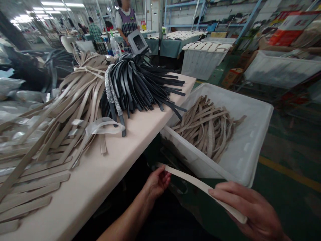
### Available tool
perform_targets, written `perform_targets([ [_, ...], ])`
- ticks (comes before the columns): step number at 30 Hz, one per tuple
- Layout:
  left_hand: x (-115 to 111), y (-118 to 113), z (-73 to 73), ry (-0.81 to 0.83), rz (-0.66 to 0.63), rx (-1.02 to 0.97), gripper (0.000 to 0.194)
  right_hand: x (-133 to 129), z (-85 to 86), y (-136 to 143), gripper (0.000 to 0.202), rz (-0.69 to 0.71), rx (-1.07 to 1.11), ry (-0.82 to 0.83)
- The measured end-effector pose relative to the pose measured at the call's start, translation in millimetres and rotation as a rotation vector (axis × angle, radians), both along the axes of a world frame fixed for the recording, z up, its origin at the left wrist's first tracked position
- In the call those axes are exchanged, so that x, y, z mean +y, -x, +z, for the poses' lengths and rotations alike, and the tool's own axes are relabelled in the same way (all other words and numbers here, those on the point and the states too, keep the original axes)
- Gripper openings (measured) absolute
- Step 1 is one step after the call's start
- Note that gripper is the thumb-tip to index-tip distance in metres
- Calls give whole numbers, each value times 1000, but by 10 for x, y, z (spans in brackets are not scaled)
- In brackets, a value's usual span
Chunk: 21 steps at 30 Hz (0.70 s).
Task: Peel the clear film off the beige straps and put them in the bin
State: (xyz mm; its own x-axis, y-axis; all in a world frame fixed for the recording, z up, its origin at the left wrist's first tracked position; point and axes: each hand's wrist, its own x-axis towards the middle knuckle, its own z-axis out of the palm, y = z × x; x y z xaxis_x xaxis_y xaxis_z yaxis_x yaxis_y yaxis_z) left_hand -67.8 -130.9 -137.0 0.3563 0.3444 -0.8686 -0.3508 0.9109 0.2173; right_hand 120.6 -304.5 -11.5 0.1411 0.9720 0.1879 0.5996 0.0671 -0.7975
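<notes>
A pale pink table (100, 174) is running along the left, carrying heaps of beige straps (50, 134) and a fanned bundle of black straps (140, 83) taped at one end. The left hand (156, 182) is pinching one end of a single beige strap (198, 185), grip closed on it, while the right hand (253, 209) is clamping the other end between thumb and fingers — the strap is stretching between them, just below the table's edge and in front of a white plastic bin (250, 144). More beige strips (208, 127) are lying loose inside that bin. Beyond, a green factory floor (288, 157) with a yellow line is spreading out; a person in a checked vest (127, 25) is standing at a far table, near blue shelving (200, 13) and further white bins (200, 63).
</notes>
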Motion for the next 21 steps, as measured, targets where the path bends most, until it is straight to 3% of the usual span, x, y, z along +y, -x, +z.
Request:
perform_targets([
  [2,2,8,12,8,-23,-11,16,67,-21,48,29,-17,-86,-69],
  [6,-49,11,52,20,-92,-54,19,335,-143,93,25,193,-179,-221],
  [10,-155,2,126,2,-176,-147,20,662,-491,152,23,325,-238,-222],
  [13,-218,2,179,-49,-206,-225,18,817,-759,213,23,359,-215,-195],
  [15,-247,4,199,-83,-217,-300,25,861,-840,240,24,349,-195,-159],
  [18,-276,-7,188,-112,-285,-423,46,844,-735,224,24,325,-187,-65],
  [21,-262,-62,107,-96,-336,-390,60,686,-397,96,26,347,-82,99],
])
